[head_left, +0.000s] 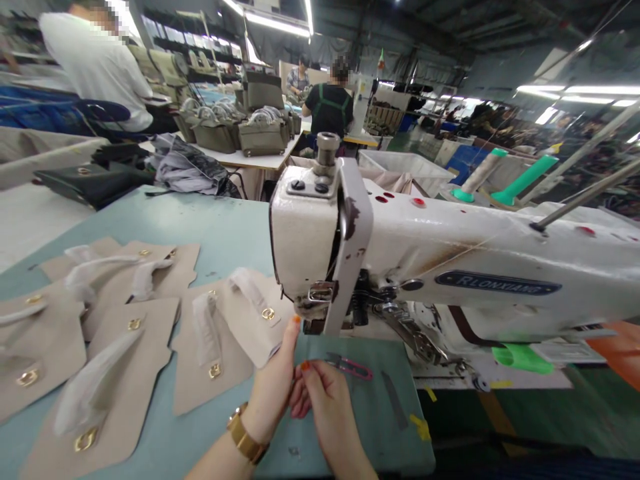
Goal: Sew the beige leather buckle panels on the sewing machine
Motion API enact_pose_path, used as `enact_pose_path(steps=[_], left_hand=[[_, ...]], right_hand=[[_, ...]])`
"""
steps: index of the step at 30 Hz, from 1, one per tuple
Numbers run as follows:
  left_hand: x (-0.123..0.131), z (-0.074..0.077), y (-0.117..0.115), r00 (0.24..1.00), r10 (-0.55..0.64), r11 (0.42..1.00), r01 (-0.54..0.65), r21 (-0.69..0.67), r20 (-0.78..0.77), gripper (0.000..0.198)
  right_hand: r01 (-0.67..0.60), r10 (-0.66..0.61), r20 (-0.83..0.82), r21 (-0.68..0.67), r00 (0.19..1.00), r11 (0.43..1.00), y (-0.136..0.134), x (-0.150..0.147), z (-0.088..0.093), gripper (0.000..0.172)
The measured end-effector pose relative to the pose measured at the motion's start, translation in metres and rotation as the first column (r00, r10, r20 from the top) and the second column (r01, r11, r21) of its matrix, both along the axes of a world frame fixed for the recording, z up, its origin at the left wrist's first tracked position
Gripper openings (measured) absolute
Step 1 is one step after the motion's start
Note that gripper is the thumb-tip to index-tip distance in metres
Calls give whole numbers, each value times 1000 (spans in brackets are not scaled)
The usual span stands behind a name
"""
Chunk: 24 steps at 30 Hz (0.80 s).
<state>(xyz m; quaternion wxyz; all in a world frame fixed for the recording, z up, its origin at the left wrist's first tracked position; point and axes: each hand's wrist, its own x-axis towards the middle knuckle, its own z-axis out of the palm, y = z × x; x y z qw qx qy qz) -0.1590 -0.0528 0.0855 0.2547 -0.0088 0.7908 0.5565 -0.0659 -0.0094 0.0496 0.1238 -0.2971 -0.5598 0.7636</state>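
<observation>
My left hand (274, 377), with a gold watch at its wrist, is beside the sewing machine head (305, 240). Its thumb points up near the needle area; its other fingers are mostly hidden. A beige panel (265, 337) with a wrapped handle and gold ring lies against this hand, but a grip on it cannot be made out. My right hand (327, 400) is just to the right, fingers curled in and thumb pressed toward them; anything small between them is too unclear to name. Pink-handled thread snips (350, 367) lie beyond the right hand.
Several beige panels with wrapped handles (120, 387) cover the left of the green table (220, 220). A grey metal strip (395, 400) lies at right. Thread cones (527, 180) stand behind the machine arm. Finished bags (263, 137) and people are farther back.
</observation>
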Motion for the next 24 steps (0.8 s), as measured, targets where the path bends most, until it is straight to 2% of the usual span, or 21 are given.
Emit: enact_pose_path(steps=[3,5,8,10,11,12,13,15,16,18,20,21,23,24], left_hand=[[14,-6,4,999,-28,999,26,38,42,48],[23,-19,-6,998,-60,987,58,151,10,46],[30,-45,-45,996,-25,949,51,310,-87,55],[20,-59,-79,984,31,958,21,287,-174,56],[9,-61,-94,965,17,968,51,247,-263,53],[-7,-61,-106,928,-65,974,139,178,-367,50],[-27,-59,-112,857,-193,963,258,73,-478,46],[-72,-47,-107,601,-474,854,491,-171,-643,47],[-94,-39,-98,463,-580,774,569,-277,-670,47],[-129,-21,-71,182,-741,568,683,-459,-647,52],[-149,0,-44,-53,-798,382,727,-571,-600,53],[-153,11,-34,-146,-801,306,733,-607,-581,51],[-153,32,-22,-289,-777,204,725,-658,-559,47],[-150,41,-20,-339,-764,176,709,-683,-549,47]], right_hand=[[88,-89,-1,102,996,991,11,0,9,49],[136,-139,5,165,990,977,16,-3,16,50],[171,-181,38,195,983,966,18,-15,23,57],[162,-175,54,184,983,969,14,-28,23,60],[153,-165,49,199,985,968,11,-35,22,59],[149,-162,38,237,986,960,8,-42,20,56],[160,-173,23,289,985,944,5,-49,18,52],[214,-228,-10,382,974,899,-1,-61,12,45],[249,-261,-23,398,965,883,-3,-66,10,42],[307,-310,-47,338,950,890,-8,-70,5,38],[318,-309,-75,187,948,930,-10,-71,4,36],[311,-302,-91,100,949,945,-11,-70,4,36],[290,-293,-115,-39,949,956,-12,-67,7,36],[287,-295,-117,-80,948,955,-13,-65,9,36]])
